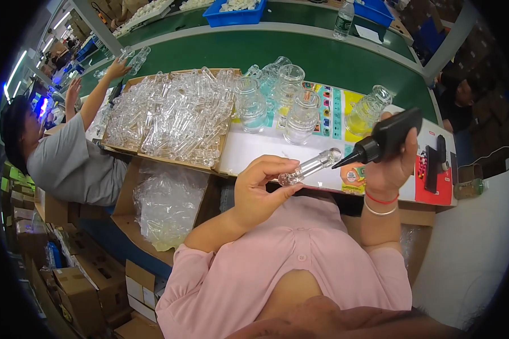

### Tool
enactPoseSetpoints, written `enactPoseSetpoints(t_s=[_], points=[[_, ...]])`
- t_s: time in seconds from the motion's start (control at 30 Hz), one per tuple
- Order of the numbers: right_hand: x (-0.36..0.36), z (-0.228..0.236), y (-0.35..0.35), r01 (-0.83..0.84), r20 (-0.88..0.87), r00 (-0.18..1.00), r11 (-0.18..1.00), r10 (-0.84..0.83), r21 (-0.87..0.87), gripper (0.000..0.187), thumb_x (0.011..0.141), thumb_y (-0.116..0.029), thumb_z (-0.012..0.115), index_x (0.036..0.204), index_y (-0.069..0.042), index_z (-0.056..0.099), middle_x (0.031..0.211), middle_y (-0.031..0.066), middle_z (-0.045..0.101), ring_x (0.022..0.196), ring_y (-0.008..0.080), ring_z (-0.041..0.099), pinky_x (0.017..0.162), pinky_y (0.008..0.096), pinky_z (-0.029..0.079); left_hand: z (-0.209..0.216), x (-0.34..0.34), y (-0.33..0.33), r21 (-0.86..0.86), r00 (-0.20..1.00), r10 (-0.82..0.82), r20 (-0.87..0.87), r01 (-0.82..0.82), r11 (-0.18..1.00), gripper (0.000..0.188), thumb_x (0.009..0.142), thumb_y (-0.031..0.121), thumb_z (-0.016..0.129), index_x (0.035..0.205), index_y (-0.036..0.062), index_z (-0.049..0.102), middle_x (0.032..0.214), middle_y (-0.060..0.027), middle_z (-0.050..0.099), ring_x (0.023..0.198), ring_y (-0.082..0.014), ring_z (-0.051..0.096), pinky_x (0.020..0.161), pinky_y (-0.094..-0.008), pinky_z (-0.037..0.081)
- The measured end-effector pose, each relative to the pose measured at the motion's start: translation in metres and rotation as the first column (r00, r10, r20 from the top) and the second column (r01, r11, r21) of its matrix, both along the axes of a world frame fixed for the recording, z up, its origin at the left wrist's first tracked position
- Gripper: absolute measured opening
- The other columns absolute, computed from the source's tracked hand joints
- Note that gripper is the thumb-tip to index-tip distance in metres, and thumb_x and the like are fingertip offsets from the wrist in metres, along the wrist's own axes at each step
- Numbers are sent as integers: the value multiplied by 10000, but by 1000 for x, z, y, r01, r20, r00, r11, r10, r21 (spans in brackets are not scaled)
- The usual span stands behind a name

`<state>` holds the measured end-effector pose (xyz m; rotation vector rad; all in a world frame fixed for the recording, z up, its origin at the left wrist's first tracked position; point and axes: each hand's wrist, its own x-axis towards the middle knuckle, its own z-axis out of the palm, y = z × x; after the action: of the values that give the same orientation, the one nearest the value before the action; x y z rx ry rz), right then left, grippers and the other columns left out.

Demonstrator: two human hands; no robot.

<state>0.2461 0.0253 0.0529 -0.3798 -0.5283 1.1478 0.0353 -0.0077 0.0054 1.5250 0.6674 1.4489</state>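
My left hand point(261, 189) pinches one end of a clear tube-shaped part point(311, 166) between thumb and fingers, holding it at a slant above the table's near edge. My right hand point(389, 169) grips a black squeeze bottle point(395, 134) with a pointed nozzle. The nozzle tip is close to the part's far, rounded end; whether they touch I cannot tell. Just beyond stand clear jar-like vessels point(302, 117), several of them, on a printed sheet. Another clear vessel point(370, 109) leans behind the bottle.
A shallow cardboard box point(227, 148) at left is heaped with clear tubular parts. Below it sits an open carton with plastic bags point(169, 198). A co-worker in grey point(76, 161) reaches over the bench at far left. A water bottle point(344, 21) and blue bin point(234, 17) stand at the back.
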Motion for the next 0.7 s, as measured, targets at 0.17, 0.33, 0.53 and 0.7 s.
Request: enactPoseSetpoints(t_s=[0.17,0.33,0.53,0.7], points=[[-19,-3,3,42,419,905,996,-72,80,376,864,-351,480,976,8,474,799,85,513,680,152,524,579,239,450,-6,-2,3,-113,997,21,75,-13,994,366,650,-148,655,976,-20,546,1032,-148,525,910,-170,560,767,-256,486],[-27,2,-4,118,664,704,964,-252,240,445,780,-396,573,879,27,475,791,114,484,678,145,477,586,237,407,-12,-4,7,-102,996,7,92,2,995,367,654,-155,646,978,-19,539,1041,-150,520,930,-179,556,777,-260,486],[-26,1,-7,103,737,631,968,-243,231,457,773,-405,597,880,24,482,788,110,491,709,155,468,633,249,395,-16,-4,9,-100,996,-2,87,11,995,376,652,-161,644,984,-21,535,1048,-155,517,942,-182,553,785,-263,486],[-27,0,-12,97,784,571,968,-244,230,476,774,-433,597,880,15,473,781,104,495,710,156,470,644,258,397,-16,-4,9,-91,996,-6,85,14,996,383,645,-156,653,980,-17,531,1049,-156,519,953,-187,550,791,-259,480]])
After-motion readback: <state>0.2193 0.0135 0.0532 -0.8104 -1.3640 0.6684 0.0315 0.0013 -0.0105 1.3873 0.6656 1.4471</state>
